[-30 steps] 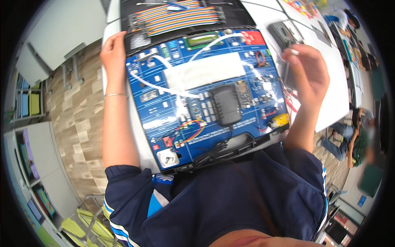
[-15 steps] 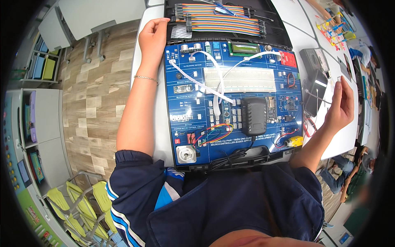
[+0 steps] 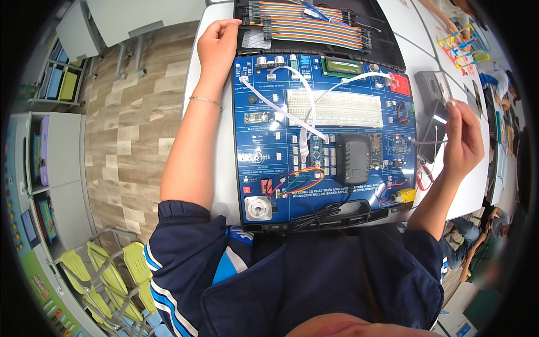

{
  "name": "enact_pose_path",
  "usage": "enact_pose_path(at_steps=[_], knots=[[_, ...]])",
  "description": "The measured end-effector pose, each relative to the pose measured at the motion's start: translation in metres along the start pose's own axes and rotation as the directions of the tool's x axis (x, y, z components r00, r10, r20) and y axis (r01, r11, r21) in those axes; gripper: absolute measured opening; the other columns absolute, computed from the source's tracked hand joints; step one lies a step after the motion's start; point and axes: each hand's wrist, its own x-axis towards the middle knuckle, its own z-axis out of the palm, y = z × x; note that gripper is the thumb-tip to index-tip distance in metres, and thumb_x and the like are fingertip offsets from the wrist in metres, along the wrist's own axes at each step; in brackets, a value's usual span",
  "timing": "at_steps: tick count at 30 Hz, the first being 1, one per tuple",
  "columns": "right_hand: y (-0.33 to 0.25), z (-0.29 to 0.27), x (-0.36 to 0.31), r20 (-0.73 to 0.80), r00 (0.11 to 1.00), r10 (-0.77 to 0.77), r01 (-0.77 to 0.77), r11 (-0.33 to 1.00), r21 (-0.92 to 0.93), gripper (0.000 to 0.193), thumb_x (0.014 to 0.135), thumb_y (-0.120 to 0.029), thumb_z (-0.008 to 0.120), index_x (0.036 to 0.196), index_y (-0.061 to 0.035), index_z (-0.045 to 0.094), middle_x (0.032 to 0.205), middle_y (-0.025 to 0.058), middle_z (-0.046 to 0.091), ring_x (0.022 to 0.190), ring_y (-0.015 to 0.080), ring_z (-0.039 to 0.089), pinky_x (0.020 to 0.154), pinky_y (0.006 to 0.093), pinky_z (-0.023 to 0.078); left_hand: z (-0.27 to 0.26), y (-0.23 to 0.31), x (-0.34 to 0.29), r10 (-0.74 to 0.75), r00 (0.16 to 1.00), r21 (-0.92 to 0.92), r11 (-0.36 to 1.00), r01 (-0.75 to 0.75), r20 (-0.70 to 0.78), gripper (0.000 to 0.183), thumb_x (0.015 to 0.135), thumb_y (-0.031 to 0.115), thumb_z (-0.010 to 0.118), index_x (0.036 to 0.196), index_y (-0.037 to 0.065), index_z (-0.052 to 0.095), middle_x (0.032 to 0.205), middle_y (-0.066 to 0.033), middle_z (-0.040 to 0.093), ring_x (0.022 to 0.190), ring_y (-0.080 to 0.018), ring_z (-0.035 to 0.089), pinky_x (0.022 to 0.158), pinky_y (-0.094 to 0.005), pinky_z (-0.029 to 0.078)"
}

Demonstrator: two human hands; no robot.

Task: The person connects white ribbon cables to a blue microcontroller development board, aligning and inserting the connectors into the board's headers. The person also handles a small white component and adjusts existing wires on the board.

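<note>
An open black case holds a blue electronics training board point(image 3: 255, 154) with a white breadboard point(image 3: 334, 108), a small green display point(image 3: 343, 66) and white cables plugged across it. A black power adapter point(image 3: 353, 160) lies on the board. My left hand point(image 3: 219, 42) is closed at the left edge of the raised lid point(image 3: 387, 33), pinching that edge. Beyond the board's right side, my right hand point(image 3: 465, 137) pinches a thin cable's small white end between thumb and fingers. This grey cable point(image 3: 431, 142) runs from the hand toward the board's right edge.
Rainbow ribbon wires point(image 3: 314, 25) lie in the lid. On the white table at right are a grey-black boxy device point(image 3: 431, 87) and a glossy black object point(image 3: 431, 132). Farther right, another person handles colourful sticks point(image 3: 457, 48). Yellow-green chairs point(image 3: 101, 269) stand at lower left.
My right hand has moved slightly left, closer to the case and the boxy device, with the cable end still pinched. The view has shifted a little; my left hand stays at the lid edge.
</note>
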Motion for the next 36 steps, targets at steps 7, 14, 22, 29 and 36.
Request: enact_pose_path(at_steps=[7, 14, 22, 29, 36], knots=[[-0.025, 0.067, 0.056, 0.544, 0.833, -0.103, 0.095, 0.995, 0.044, 0.015, 0.094, -0.004, 0.069, 0.107, 0.0014, 0.074, 0.1, 0.0083, 0.071, 0.083, 0.0114, 0.064, 0.072, 0.0227, 0.049, -0.006, 0.001, -0.002, 0.011, 1.0, 0.042, 0.999, -0.01, -0.028, 0.022, 0.093, 0.023, 0.067, 0.098, 0.004, 0.077, 0.072, 0.0053, 0.064, 0.065, -0.0028, 0.052, 0.061, -0.0216, 0.041], [-0.03, 0.123, 0.072, 0.663, 0.721, -0.2, 0.179, 0.979, 0.101, 0.012, 0.09, -0.014, 0.076, 0.097, -0.0048, 0.077, 0.089, 0.0052, 0.072, 0.073, 0.0129, 0.061, 0.063, 0.0256, 0.048, -0.002, 0.001, -0.003, 0.032, 0.999, 0.042, 0.999, -0.031, -0.029, 0.022, 0.093, 0.024, 0.066, 0.098, 0.006, 0.077, 0.072, 0.0048, 0.065, 0.065, -0.0039, 0.053, 0.061, -0.0227, 0.042], [-0.025, 0.166, 0.074, 0.805, 0.527, -0.271, 0.22, 0.959, 0.179, 0.015, 0.094, -0.017, 0.073, 0.097, -0.0023, 0.072, 0.085, 0.0043, 0.068, 0.074, 0.0137, 0.059, 0.065, 0.0275, 0.047, -0.003, 0.001, -0.003, 0.039, 0.999, 0.054, 0.998, -0.038, -0.027, 0.021, 0.092, 0.025, 0.068, 0.095, 0.007, 0.078, 0.07, 0.0044, 0.065, 0.064, -0.005, 0.054, 0.062, -0.0244, 0.044], [-0.016, 0.175, 0.07, 0.826, 0.508, -0.245, 0.216, 0.964, 0.154, 0.015, 0.095, -0.014, 0.071, 0.101, -0.0006, 0.072, 0.087, 0.008, 0.071, 0.073, 0.0158, 0.063, 0.067, 0.0285, 0.051, -0.006, -0.003, -0.001, 0.018, 1.0, 0.086, 0.996, -0.018, 0.001, 0.024, 0.096, 0.025, 0.068, 0.104, 0.004, 0.077, 0.083, 0.0052, 0.067, 0.074, -0.0013, 0.054, 0.066, -0.0182, 0.041], [-0.017, 0.169, 0.076, 0.864, 0.467, -0.189, 0.207, 0.973, 0.101, 0.014, 0.091, -0.011, 0.074, 0.096, 0.0021, 0.073, 0.084, 0.0101, 0.072, 0.074, 0.0175, 0.068, 0.069, 0.0286, 0.054, -0.009, -0.008, 0.002, -0.018, 1.0, 0.078, 0.997, 0.018, 0.008, 0.024, 0.095, 0.024, 0.067, 0.106, 0.004, 0.078, 0.084, 0.0054, 0.067, 0.072, -0.0013, 0.052, 0.065, -0.0181, 0.04]])
